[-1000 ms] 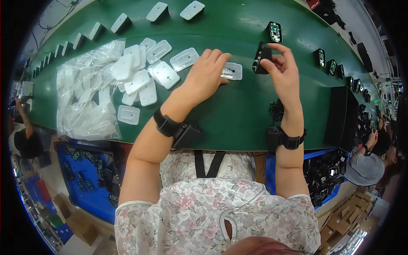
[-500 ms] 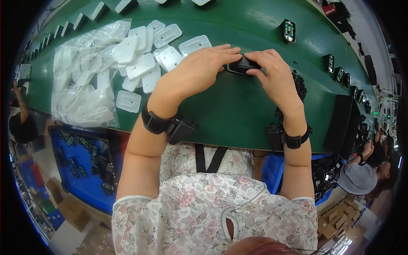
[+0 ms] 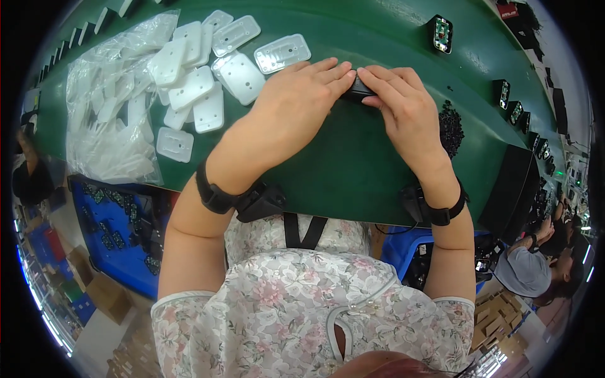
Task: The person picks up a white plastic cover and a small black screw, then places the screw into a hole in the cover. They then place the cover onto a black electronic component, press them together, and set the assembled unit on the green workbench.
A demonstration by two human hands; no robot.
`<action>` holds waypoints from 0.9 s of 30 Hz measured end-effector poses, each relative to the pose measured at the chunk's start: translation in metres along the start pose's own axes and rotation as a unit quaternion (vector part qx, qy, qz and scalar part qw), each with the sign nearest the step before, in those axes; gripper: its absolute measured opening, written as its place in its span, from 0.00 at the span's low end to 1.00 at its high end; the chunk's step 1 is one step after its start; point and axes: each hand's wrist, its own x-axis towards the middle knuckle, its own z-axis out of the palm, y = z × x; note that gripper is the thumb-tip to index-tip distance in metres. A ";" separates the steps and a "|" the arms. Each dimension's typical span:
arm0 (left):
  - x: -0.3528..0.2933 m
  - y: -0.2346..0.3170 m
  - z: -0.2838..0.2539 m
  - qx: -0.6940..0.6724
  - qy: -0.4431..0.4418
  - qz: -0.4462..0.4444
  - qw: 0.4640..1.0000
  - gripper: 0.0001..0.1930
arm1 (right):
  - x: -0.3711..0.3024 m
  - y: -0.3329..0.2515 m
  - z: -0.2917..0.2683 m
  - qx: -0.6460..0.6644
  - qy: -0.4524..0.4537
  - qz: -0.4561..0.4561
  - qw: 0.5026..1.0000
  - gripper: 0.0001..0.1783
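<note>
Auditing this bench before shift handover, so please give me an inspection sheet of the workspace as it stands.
Surface: green belt-like worktop, curving away to the right.
Job's things: small black plastic part, pinched between both hands, mostly hidden.
Clutter: white rectangular plastic covers heaped upper left; clear plastic bags beside them; pile of tiny black bits; black modules spaced along the far edge.
Grippers: left hand and right hand both closed on the part; black wristband on each wrist.
Cables: nothing seen.
Surroundings: blue bin below left; another person seated lower right.
</note>
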 end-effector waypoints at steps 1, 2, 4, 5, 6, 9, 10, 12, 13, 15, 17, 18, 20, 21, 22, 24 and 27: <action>0.002 0.003 0.002 0.002 -0.001 0.002 1.000 0.27 | 0.000 0.001 0.000 0.026 0.000 0.015 1.000 0.20; 0.006 0.008 0.006 0.012 0.018 -0.022 1.000 0.26 | 0.003 0.004 -0.002 0.026 0.004 0.016 1.000 0.20; 0.015 0.013 0.015 0.024 0.038 -0.039 0.998 0.26 | 0.016 0.019 -0.009 0.081 -0.046 0.080 0.992 0.17; 0.023 0.008 0.024 0.004 0.064 -0.055 0.996 0.20 | 0.021 0.031 -0.005 0.189 -0.048 0.118 0.974 0.15; 0.031 0.000 0.031 -0.017 0.090 -0.070 0.993 0.15 | 0.022 0.035 -0.007 0.303 -0.029 0.180 0.936 0.14; 0.036 -0.008 0.025 -0.156 0.113 -0.115 0.975 0.15 | 0.017 0.038 -0.013 0.387 -0.029 0.242 0.889 0.15; 0.034 -0.004 0.022 -0.269 0.093 -0.191 0.939 0.16 | 0.010 0.031 -0.016 0.414 -0.008 0.224 0.882 0.16; 0.033 -0.004 0.024 -0.324 0.111 -0.190 0.920 0.17 | 0.001 0.023 -0.019 0.440 0.017 0.204 0.874 0.18; 0.035 0.001 0.020 -0.333 0.095 -0.196 0.917 0.17 | -0.001 0.021 -0.021 0.428 0.015 0.212 0.879 0.19; 0.037 0.008 0.016 -0.342 0.076 -0.196 0.916 0.16 | -0.006 0.019 -0.026 0.424 0.011 0.231 0.876 0.21; 0.039 0.014 0.014 -0.328 0.045 -0.181 0.926 0.15 | -0.012 0.019 -0.028 0.406 0.023 0.239 0.882 0.20; 0.040 0.017 0.013 -0.328 0.041 -0.174 0.928 0.15 | -0.015 0.019 -0.028 0.391 0.029 0.246 0.886 0.20; 0.042 0.024 0.012 -0.321 0.051 -0.167 0.931 0.15 | -0.018 0.018 -0.032 0.370 0.045 0.239 0.896 0.20; 0.043 0.024 0.016 -0.321 0.061 -0.154 0.933 0.15 | -0.021 0.019 -0.031 0.368 0.058 0.228 0.899 0.20; 0.045 0.024 0.016 -0.322 0.056 -0.145 0.934 0.15 | -0.022 0.019 -0.031 0.366 0.073 0.216 0.902 0.20; 0.050 0.028 0.017 -0.339 0.044 -0.162 0.926 0.14 | -0.030 0.023 -0.033 0.380 0.089 0.224 0.893 0.20; 0.056 0.030 0.028 -0.336 0.039 -0.141 0.930 0.14 | -0.036 0.026 -0.036 0.341 0.073 0.223 0.910 0.22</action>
